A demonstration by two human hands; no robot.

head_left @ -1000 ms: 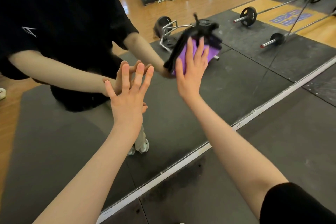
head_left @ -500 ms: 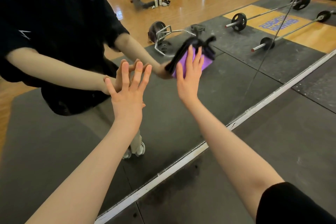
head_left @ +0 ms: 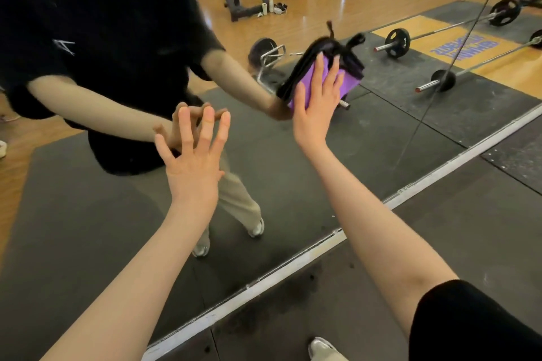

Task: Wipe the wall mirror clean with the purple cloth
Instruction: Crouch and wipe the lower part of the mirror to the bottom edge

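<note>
Gym floor mats [head_left: 440, 243] run up to the mirror's [head_left: 381, 132] pale bottom edge [head_left: 264, 281], with lots of bare glass on both sides. Flat and open, the right hand [head_left: 315, 108] presses the purple cloth [head_left: 349, 83] on the glass, fingers pointing up. Beside it, the left hand [head_left: 193, 161] spreads open, holding nothing.

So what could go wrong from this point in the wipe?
1. The left hand rests bare, with fingers spread, on the wall mirror; it will likely leave fresh smudges on the glass.
2. The right hand presses the purple cloth with flat, straight fingers rather than gripping it, so the bunched cloth could slip and drop.
3. The cloth covers a small patch high up; the lower glass near the frame may get missed.
</note>
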